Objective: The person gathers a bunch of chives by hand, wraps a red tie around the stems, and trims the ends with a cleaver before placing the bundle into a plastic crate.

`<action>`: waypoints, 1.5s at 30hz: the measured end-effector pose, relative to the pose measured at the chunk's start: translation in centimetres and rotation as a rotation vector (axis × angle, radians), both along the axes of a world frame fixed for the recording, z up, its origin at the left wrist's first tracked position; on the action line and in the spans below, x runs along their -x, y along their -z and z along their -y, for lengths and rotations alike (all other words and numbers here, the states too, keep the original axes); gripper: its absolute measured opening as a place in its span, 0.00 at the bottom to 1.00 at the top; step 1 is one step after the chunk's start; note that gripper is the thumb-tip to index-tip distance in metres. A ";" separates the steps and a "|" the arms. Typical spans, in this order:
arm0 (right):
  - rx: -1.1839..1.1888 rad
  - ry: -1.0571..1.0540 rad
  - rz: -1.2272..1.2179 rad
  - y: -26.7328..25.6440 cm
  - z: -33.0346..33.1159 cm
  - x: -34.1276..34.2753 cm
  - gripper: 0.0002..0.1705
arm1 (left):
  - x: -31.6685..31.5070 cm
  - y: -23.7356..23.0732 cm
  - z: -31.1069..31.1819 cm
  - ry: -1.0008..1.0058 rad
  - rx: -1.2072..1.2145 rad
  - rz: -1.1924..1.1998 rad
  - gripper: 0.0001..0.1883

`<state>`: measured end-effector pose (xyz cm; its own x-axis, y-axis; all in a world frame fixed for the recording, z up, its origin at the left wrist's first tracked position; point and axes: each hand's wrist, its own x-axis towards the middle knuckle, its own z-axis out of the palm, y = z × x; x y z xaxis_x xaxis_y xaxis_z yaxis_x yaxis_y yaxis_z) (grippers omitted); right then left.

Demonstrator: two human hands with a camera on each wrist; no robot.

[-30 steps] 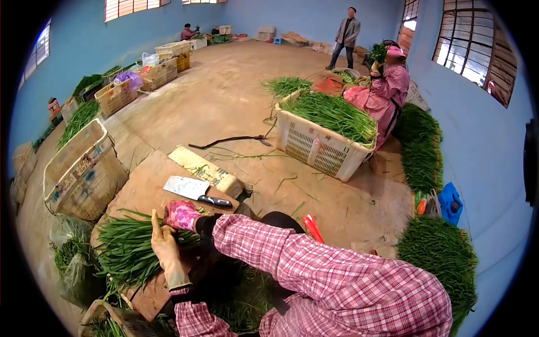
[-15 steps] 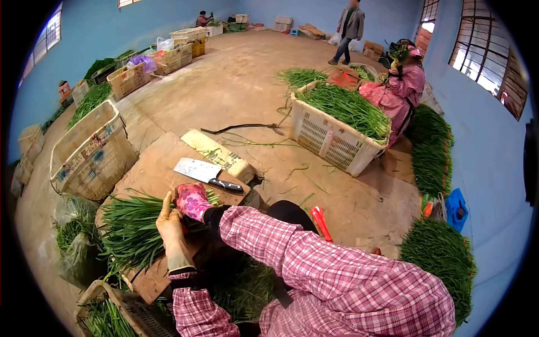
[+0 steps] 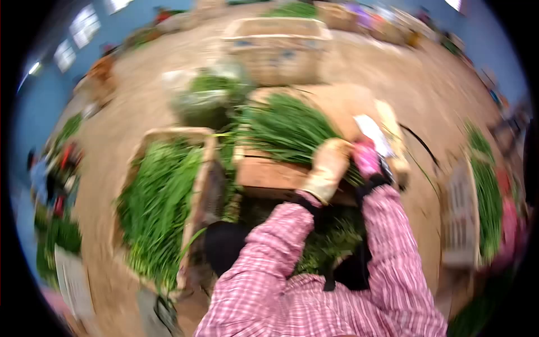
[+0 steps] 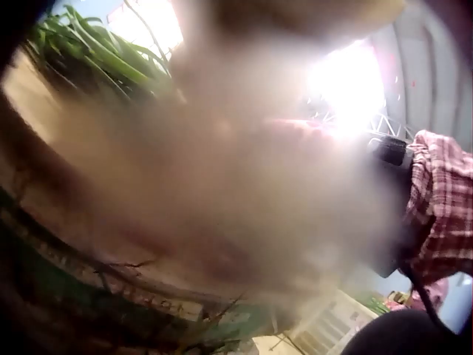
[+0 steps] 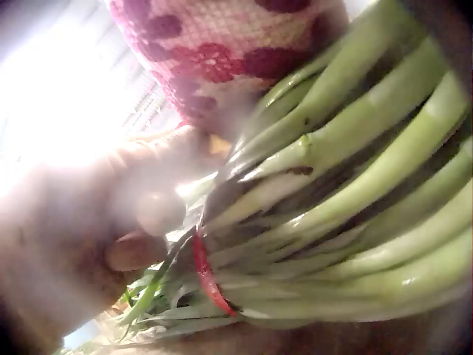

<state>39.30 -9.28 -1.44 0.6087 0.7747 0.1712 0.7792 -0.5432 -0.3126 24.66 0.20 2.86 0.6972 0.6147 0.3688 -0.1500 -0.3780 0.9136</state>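
Note:
On a board lies a bundle of long green stalks (image 3: 289,126), slightly blurred in the head view. The right hand (image 3: 366,157), in a pink floral glove, grips its stalk end; that glove (image 5: 222,55) is above the stalks in the right wrist view. The left hand (image 3: 328,163), in a pale glove, holds the bundle just beside it, curled fingertips (image 5: 151,233) close to a red band (image 5: 209,277) round the stalks. A knife (image 3: 373,135) lies just beyond the right hand. The left wrist view is mostly blurred, with leaves (image 4: 96,52) at upper left.
The board (image 3: 351,101) has a pale block (image 3: 391,132) along its right side. A crate (image 3: 210,149) of greens stands at left, a plastic bag (image 3: 205,104) of greens behind, and a large crate (image 3: 275,59) beyond. Another filled crate (image 3: 460,216) is at right.
The head view has swung left and downward, bringing the crate of greens into fuller view. The left hand's raised finger has come down, and both hands remain at the bundle.

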 end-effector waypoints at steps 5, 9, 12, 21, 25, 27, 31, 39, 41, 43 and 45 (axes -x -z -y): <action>-0.436 0.222 -0.302 -1.1 -1.2 -0.2 0.07 | 0.8 -5.2 -0.9 0.204 0.551 -0.236 0.06; -0.478 0.199 -0.350 -1.3 -1.2 -0.1 0.04 | -2.5 -1.8 -2.6 0.299 0.529 -0.294 0.06; -0.473 0.206 -0.346 -2.5 -1.2 0.8 0.05 | -2.5 -2.0 -2.9 0.402 0.528 -0.227 0.07; -0.495 0.226 -0.408 -1.5 -1.1 0.7 0.09 | -0.5 -1.7 -1.5 0.302 0.492 -0.218 0.08; -0.490 0.232 -0.408 -2.5 -1.0 1.6 0.09 | 0.0 -0.9 -0.4 0.256 0.478 -0.211 0.07; -0.493 0.262 -0.434 -2.3 -0.9 1.7 0.09 | 0.7 -1.0 0.0 0.232 0.438 -0.202 0.07; -0.349 0.215 -0.226 -4.4 -0.2 3.5 0.17 | -1.7 5.2 0.1 0.219 0.287 0.085 0.06; -0.238 0.338 -0.231 -6.3 -1.5 5.5 0.16 | 2.3 1.6 -0.4 0.224 0.352 -0.077 0.04; -0.265 0.399 -0.295 -7.0 -1.5 6.1 0.15 | 2.6 1.7 -0.6 0.240 0.283 -0.046 0.04; -0.338 0.399 -0.354 -6.6 -1.5 5.8 0.15 | 2.4 0.6 -1.3 0.232 0.382 -0.052 0.05; -0.430 0.377 -0.358 -6.8 -1.2 5.8 0.14 | 2.7 -1.5 -2.4 0.249 0.747 -0.218 0.05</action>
